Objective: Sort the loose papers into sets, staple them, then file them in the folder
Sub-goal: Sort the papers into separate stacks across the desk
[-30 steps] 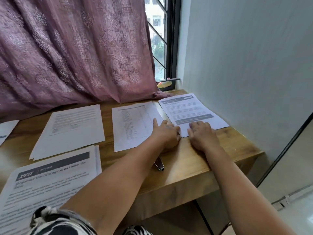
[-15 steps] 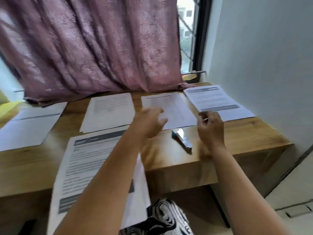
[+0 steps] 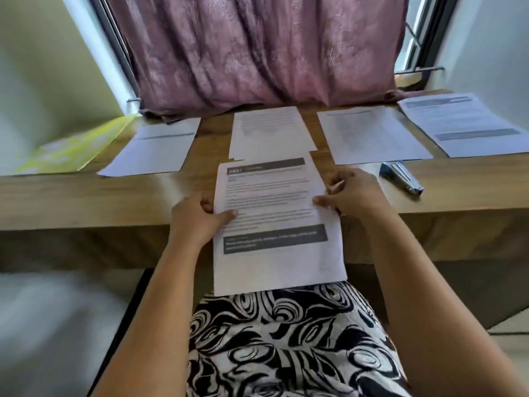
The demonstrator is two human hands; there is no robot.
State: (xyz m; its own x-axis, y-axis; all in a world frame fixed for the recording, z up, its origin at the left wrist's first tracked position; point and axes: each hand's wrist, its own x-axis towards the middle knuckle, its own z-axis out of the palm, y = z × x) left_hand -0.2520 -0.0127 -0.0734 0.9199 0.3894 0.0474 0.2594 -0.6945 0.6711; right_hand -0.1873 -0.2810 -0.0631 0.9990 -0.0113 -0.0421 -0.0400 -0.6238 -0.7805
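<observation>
Papers (image 3: 274, 222) sit gripped at both side edges, the left hand (image 3: 197, 216) with thumb on top and fingers curled under, the right hand (image 3: 352, 196) pinching the opposite edge; the set hangs half off the front of the surface (image 3: 86, 196), its lower part over the lap. Blur hides whether this is one sheet or several. If it is several, a loose grip could let sheets slide askew or drop to the floor before stapling. The stapler (image 3: 400, 179) lies just right of the right hand, an easy reach. Four other sheets line the back near the curtain (image 3: 257, 53), and the yellow folder (image 3: 71, 150) waits far left; nothing blocks either path.
</observation>
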